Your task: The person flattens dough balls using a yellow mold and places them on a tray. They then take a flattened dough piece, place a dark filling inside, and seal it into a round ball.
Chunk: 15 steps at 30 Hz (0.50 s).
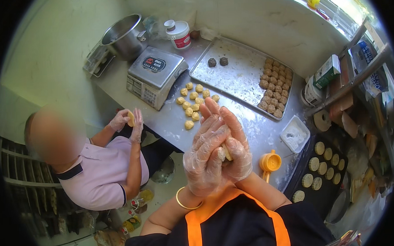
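Note:
In front of my chest, my left hand (pixel 205 155) and my right hand (pixel 238 151) are cupped together, both in clear plastic gloves. A pale piece of dough (pixel 227 151) shows between the palms, mostly hidden by the fingers; something dark is just visible at its lower side. Beyond my fingertips, several yellow dough balls (pixel 194 95) lie loose on the metal table (pixel 165 124). An orange plastic mould (pixel 270 162) with a handle rests to the right of my hands. Near it stands a white tub (pixel 295 134) with white powder inside.
A metal tray (pixel 228 78) holds rows of brown balls (pixel 276 86) and two dark balls (pixel 217 61). Pressed round cakes (pixel 322 168) sit on a black baking tray (pixel 314 205). A scale (pixel 157 75) and steel pot (pixel 124 37) stand back left. A co-worker (pixel 103 170) handles dough at left.

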{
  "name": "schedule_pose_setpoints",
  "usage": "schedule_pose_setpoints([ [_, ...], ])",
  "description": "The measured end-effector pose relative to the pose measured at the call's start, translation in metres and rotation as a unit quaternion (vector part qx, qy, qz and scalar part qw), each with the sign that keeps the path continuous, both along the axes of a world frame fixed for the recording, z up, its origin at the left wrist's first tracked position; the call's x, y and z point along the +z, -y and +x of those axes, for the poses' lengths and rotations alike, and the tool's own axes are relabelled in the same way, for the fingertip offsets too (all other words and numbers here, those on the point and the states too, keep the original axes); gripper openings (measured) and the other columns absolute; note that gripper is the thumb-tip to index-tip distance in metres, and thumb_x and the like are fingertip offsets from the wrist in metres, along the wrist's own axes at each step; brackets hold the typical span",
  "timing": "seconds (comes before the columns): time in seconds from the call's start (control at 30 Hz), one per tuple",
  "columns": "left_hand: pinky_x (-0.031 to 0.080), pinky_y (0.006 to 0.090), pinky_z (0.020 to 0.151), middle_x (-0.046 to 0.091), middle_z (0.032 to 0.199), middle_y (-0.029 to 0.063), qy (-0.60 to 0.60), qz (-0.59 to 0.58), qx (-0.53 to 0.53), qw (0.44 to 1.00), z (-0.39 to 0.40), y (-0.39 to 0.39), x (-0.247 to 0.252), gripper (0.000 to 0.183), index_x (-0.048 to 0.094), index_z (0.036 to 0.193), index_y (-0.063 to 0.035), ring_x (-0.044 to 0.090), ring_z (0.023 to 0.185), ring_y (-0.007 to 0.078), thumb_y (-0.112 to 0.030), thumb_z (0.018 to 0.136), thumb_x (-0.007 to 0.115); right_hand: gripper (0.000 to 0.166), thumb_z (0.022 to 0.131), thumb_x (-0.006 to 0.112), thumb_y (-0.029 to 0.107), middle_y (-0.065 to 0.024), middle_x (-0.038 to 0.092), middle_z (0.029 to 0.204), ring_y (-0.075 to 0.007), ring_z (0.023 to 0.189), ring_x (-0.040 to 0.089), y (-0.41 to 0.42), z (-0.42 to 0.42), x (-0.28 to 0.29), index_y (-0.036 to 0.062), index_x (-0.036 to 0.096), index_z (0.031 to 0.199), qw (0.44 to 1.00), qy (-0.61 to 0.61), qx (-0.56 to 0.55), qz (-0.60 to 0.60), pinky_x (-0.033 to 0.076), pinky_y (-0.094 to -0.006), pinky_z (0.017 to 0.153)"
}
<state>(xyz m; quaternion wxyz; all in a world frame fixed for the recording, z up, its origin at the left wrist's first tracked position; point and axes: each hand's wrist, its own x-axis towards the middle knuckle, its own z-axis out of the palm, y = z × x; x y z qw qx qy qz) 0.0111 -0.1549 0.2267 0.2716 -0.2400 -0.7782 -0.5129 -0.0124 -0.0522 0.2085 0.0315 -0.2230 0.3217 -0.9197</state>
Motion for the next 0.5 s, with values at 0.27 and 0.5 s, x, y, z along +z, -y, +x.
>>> schedule_pose_setpoints([
  [0.27,0.038,0.0453,0.117,0.048,0.153,0.0253,0.100,0.147,-0.030,0.984,0.010,-0.025,0.026,0.051,0.049,0.147,0.0055,0.044,0.144,0.0425,-0.016,0.102,0.061,0.067,0.106,0.041,0.049,-0.0211,0.023,0.168,-0.0397,0.156,0.021,-0.007,-0.008,-0.012,0.0077,0.039,0.158,0.964,-0.164,-0.149,0.146,0.015,-0.0505,0.126],
  [0.5,0.041,0.0414,0.113,0.051,0.149,0.0269,0.013,-0.013,-0.015,1.000,-0.002,-0.012,-0.005,0.049,0.051,0.146,0.0024,0.050,0.140,0.0389,-0.016,0.102,0.061,0.073,0.106,0.034,0.057,-0.0202,0.024,0.168,-0.0357,0.156,0.021,-0.008,-0.001,-0.015,0.0103,0.029,0.162,0.968,-0.070,-0.154,0.186,0.016,-0.0467,0.126],
])
